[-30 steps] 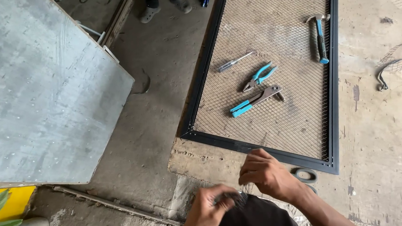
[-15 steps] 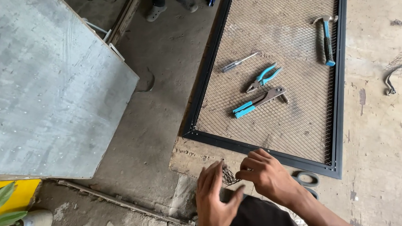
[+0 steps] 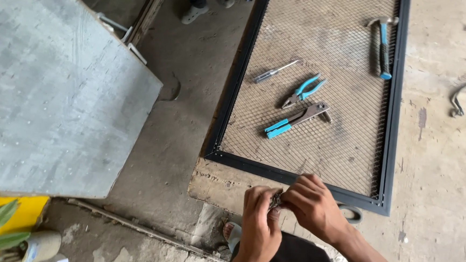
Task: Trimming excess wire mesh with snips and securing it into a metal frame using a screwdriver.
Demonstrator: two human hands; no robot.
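At the bottom edge of the head view, both hands meet over the concrete floor (image 3: 452,187).

Left hand (image 3: 260,221): fingers curled closed around a small dark bundle (image 3: 275,200), which looks like fine wire or small fasteners; its exact kind cannot be told.

Right hand (image 3: 316,207): fingertips pinched on the same bundle from the right side, touching the left hand.

Bundle position: between the two hands, just short of the near rail of the mesh frame (image 3: 295,171); too small to read a long axis.

Key relation: the frame lies directly ahead of the hands, its long axis running away from the person; the right hand is the nearer one to its near right corner.

Mesh panel (image 3: 325,50): expanded metal sheet set in the dark frame, carrying four tools.

Tools on mesh: rivet gun with blue grip (image 3: 297,120), blue-handled pliers (image 3: 303,90), screwdriver (image 3: 275,72), hammer (image 3: 383,46); all well apart from the hands.

Left surroundings: grey metal sheet (image 3: 53,99), tilted.

Far edge: another person's feet (image 3: 203,3).
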